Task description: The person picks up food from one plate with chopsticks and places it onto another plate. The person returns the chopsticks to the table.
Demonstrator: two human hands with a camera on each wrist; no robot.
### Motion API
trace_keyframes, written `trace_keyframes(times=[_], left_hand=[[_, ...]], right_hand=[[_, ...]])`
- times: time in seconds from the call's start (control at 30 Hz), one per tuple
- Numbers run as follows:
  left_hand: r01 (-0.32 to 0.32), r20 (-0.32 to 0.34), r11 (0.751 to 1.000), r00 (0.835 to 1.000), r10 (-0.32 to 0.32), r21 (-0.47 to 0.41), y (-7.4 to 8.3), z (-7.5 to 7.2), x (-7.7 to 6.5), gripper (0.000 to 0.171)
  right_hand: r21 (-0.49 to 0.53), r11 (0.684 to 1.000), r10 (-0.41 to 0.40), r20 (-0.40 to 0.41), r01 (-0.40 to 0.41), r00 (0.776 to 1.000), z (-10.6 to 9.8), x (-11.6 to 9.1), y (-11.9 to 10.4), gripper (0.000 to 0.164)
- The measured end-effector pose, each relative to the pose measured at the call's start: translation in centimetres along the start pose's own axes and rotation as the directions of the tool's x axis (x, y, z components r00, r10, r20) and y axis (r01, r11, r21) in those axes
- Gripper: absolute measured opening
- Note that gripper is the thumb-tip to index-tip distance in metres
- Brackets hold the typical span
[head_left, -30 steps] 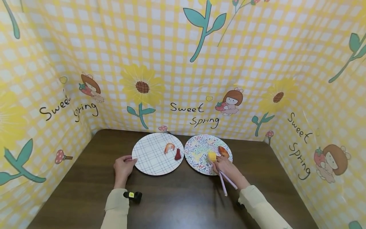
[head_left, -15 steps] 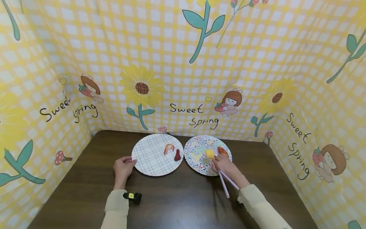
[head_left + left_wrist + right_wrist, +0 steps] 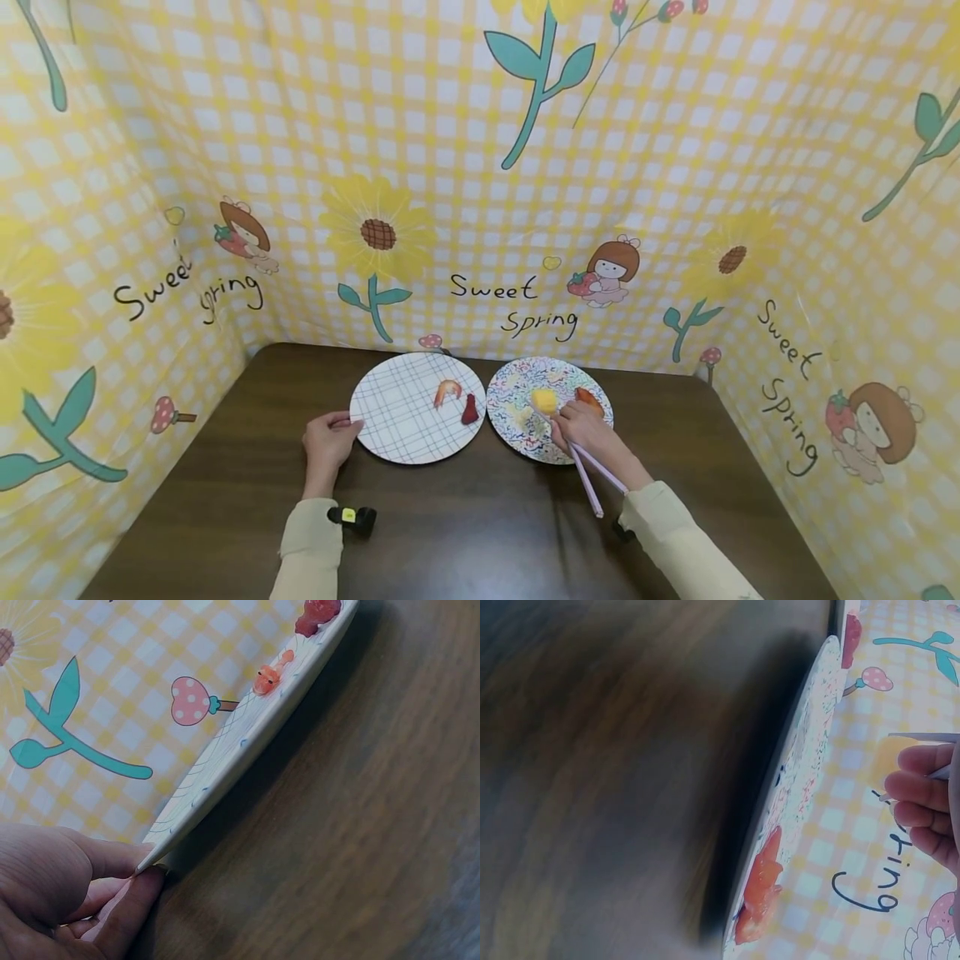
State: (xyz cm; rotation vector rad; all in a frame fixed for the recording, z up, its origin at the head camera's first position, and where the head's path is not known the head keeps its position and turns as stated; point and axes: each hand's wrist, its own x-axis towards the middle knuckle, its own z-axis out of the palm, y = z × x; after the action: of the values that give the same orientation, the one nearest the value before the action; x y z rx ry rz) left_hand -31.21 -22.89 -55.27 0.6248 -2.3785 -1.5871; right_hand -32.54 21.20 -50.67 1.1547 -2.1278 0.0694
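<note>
My left hand (image 3: 330,442) pinches the left rim of a white plate with blue grid lines (image 3: 397,408), thumb on top and fingers beneath in the left wrist view. A shrimp (image 3: 448,389) and a dark red piece of food (image 3: 469,411) lie on that plate's right side. My right hand (image 3: 588,429) holds pale purple chopsticks (image 3: 587,483). Their tips grip a yellow block (image 3: 544,401), which appears raised above the colourful speckled plate (image 3: 517,383). An orange-brown glossy piece of food (image 3: 590,400) lies on the speckled plate, partly behind my right hand.
Both plates stand side by side near the back of the dark wooden table (image 3: 450,533). Behind and at both sides hangs a yellow checked cloth (image 3: 480,208) printed with flowers. Each wrist wears a black camera strap (image 3: 352,518).
My right hand and chopsticks have shifted slightly left, carrying the yellow block left over the speckled plate. My left hand stays at the grid plate's rim.
</note>
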Motion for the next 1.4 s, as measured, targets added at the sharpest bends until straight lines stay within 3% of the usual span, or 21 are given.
trace_keyframes(times=[0.27,0.7,1.0,1.23,1.4], left_hand=[[-0.004,-0.004,1.0,1.0,0.004,0.009,0.1,0.2,0.0,0.038],[0.012,-0.016,1.0,1.0,-0.011,0.004,-0.1,0.2,0.0,0.037],[-0.016,-0.018,1.0,1.0,0.016,-0.002,0.0,0.1,0.0,0.036],[-0.024,-0.018,1.0,1.0,0.024,-0.003,0.0,0.0,0.0,0.036],[-0.034,-0.023,0.999,0.999,0.034,-0.002,-0.2,0.1,0.0,0.036]], right_hand=[[0.028,1.0,-0.011,-0.036,0.012,0.999,0.2,0.8,-0.1,0.022],[0.102,0.995,-0.02,-0.019,0.022,1.0,0.9,2.5,-0.7,0.018],[0.162,0.987,0.017,0.005,-0.017,1.0,1.4,4.1,-2.0,0.024],[0.185,0.983,0.015,-0.022,-0.011,1.0,2.2,5.3,-3.2,0.026],[0.219,0.975,0.02,0.022,-0.025,1.0,2.6,6.4,-4.3,0.022]])
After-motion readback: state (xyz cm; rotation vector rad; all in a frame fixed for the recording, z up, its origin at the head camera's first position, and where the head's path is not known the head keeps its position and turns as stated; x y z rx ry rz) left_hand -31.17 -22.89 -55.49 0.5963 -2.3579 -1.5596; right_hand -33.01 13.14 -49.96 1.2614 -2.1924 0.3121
